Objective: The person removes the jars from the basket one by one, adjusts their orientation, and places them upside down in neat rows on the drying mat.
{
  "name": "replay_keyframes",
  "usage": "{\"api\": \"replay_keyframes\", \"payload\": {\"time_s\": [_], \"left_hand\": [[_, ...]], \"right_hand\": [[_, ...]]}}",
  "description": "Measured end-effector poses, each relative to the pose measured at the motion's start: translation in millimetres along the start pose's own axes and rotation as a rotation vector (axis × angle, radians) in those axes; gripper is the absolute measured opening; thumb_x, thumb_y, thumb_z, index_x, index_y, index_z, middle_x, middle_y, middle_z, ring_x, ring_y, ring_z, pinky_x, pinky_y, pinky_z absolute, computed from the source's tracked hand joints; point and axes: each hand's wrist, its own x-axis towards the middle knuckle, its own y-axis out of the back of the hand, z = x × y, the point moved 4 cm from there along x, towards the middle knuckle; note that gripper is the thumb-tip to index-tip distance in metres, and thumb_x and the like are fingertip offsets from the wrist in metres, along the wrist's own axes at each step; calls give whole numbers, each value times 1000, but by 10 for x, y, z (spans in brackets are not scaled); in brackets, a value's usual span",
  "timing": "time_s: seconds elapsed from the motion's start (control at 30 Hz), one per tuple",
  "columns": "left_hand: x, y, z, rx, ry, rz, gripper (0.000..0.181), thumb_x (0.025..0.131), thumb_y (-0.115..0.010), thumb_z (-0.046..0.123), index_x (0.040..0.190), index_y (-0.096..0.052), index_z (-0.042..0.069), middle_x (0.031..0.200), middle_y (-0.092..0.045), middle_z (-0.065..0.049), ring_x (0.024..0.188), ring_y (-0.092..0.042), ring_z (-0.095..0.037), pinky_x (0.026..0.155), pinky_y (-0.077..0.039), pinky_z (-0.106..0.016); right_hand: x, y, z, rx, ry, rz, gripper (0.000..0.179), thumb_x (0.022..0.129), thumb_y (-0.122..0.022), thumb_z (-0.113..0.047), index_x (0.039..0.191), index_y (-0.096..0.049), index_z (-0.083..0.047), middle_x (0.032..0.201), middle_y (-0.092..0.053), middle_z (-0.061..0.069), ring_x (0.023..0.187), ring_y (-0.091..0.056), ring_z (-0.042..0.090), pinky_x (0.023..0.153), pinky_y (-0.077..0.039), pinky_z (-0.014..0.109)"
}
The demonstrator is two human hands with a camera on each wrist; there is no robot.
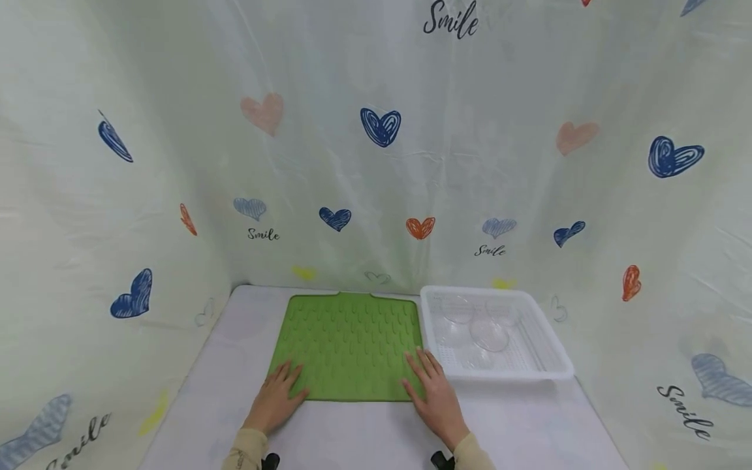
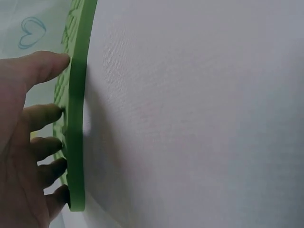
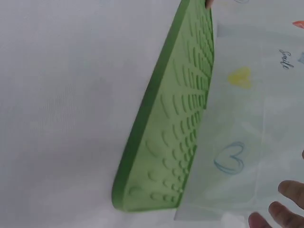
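Observation:
A green drying mat (image 1: 352, 346) with rows of raised bumps lies flat on the white-covered table. My left hand (image 1: 278, 398) rests on its near left corner, fingers spread; in the left wrist view the fingertips (image 2: 59, 111) touch the mat's top by its edge. At the near right corner is my right hand (image 1: 433, 395), fingers extended over the mat's edge. In the right wrist view only some fingertips (image 3: 285, 213) show at the lower right, apart from the mat (image 3: 166, 128).
Right of the mat stands a white plastic basket (image 1: 499, 374) holding several clear round dishes (image 1: 489, 335). A white curtain (image 1: 329, 156) printed with hearts and "Smile" encloses the table (image 1: 352, 434) at the back and sides.

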Motion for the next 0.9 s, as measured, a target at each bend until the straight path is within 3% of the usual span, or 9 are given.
{"api": "replay_keyframes", "payload": {"time_s": [0.13, 0.33, 0.5, 0.7, 0.9], "left_hand": [[-102, 52, 8, 13, -16, 7, 63, 92, -61, 39, 142, -46, 3, 150, -32, -28, 138, -29, -48, 112, -25, -64], [-201, 89, -5, 36, -29, 28, 58, 90, -64, 32, 139, -50, 4, 149, -36, -27, 137, -32, -48, 110, -29, -63], [-254, 115, 9, 39, -18, 8, 56, 90, -65, 29, 137, -51, 3, 148, -36, -29, 136, -31, -50, 109, -29, -64], [-267, 88, 22, 63, -21, -6, 56, 90, -65, 30, 137, -51, 3, 148, -35, -29, 136, -31, -50, 109, -29, -64], [-254, 57, 46, 64, -23, -20, 56, 90, -66, 31, 137, -52, 3, 147, -35, -31, 135, -31, -51, 109, -29, -64]], "right_hand": [[29, 198, 94, 56, -13, 70, 57, 88, -70, -30, 140, -52, -15, 140, -54, 13, 126, -51, 33, 94, -51, 48], [117, 443, 404, 23, -95, 215, 56, 86, -72, -23, 137, -54, -10, 136, -55, 17, 122, -52, 37, 93, -48, 52], [131, 588, 724, -69, -249, 299, 62, 83, -74, -24, 138, -52, -7, 135, -51, 27, 116, -50, 47, 89, -45, 63], [95, 663, 1082, -164, -529, 260, 78, 80, -75, -36, 143, -42, -3, 135, -46, 32, 116, -46, 53, 85, -39, 68], [86, 691, 1265, -180, -726, 157, 104, 76, -77, -49, 147, -27, 8, 127, -51, 37, 109, -48, 57, 90, -35, 68]]}}
